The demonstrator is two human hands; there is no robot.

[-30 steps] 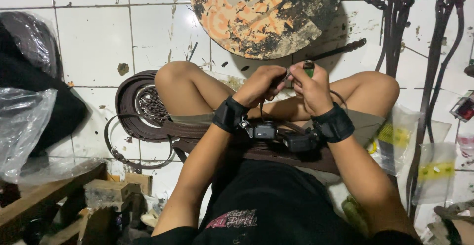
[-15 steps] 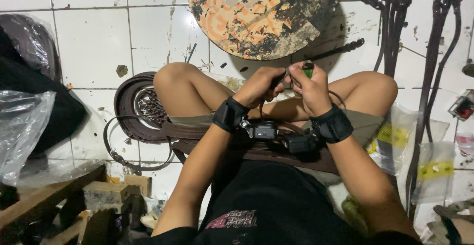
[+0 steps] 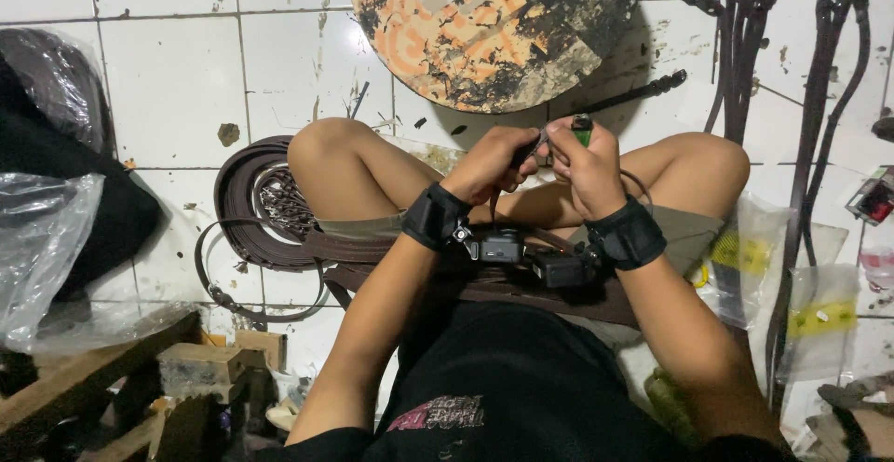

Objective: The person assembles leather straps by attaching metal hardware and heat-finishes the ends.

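Note:
I sit cross-legged on a white tiled floor. My right hand [image 3: 585, 166] grips a small green lighter [image 3: 582, 129] held upright at the fingertips. My left hand [image 3: 492, 162] pinches the end of a thin dark strap [image 3: 524, 148] right beside the lighter's top. Both hands touch above my knees. Black wrist bands with small cameras sit on both wrists. A wide brown leather strap [image 3: 484, 285] lies across my lap.
A round stained wooden board [image 3: 494, 24] lies ahead. A coil of brown belt [image 3: 244, 203] rests by my left knee. Long brown straps [image 3: 819, 99] lie at right, clear plastic bags [image 3: 792, 276] beside them. A black bag [image 3: 56, 145] and wooden pieces [image 3: 112, 378] sit left.
My hands stay together over my knees with the lighter and the strap end; only a slight shift of view is visible.

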